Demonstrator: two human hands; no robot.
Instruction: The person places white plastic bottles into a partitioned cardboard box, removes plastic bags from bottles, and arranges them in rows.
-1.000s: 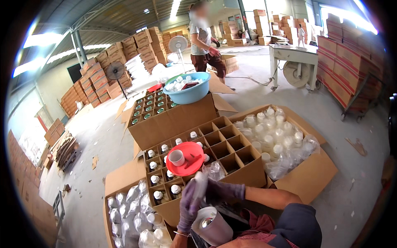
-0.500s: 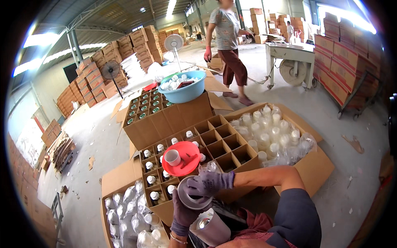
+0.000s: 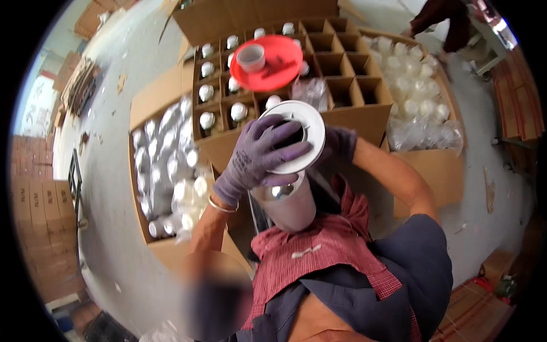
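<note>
My left hand (image 3: 253, 154), in a purple-grey glove, lies over a round white flanged plastic piece (image 3: 317, 137). Its fingers curl across the rim into the dark central opening. My right hand (image 3: 342, 142), gloved alike, is at the piece's far right side; its fingers are hidden behind it. Just beneath, against my apron, stands a pale grey cylindrical container (image 3: 290, 211) with a shiny silvery rounded thing (image 3: 280, 190) inside. Beyond my hands, a red plate (image 3: 286, 47) carries a pale cup (image 3: 250, 58) and a dark red item too unclear to name.
Under the plate is a divided carton (image 3: 364, 122) with several white-capped bottles (image 3: 206, 92) and crumpled clear plastic (image 3: 310, 91). Open cartons of plastic-wrapped bottles (image 3: 162, 159) and translucent bottles (image 3: 421, 77) flank it. Another person's legs (image 3: 447, 23) show at upper right.
The view has tipped down toward my lap. My left hand has moved from the flanged piece's side to across its face; my right has shifted from its top to behind it. The piece is tilted up.
</note>
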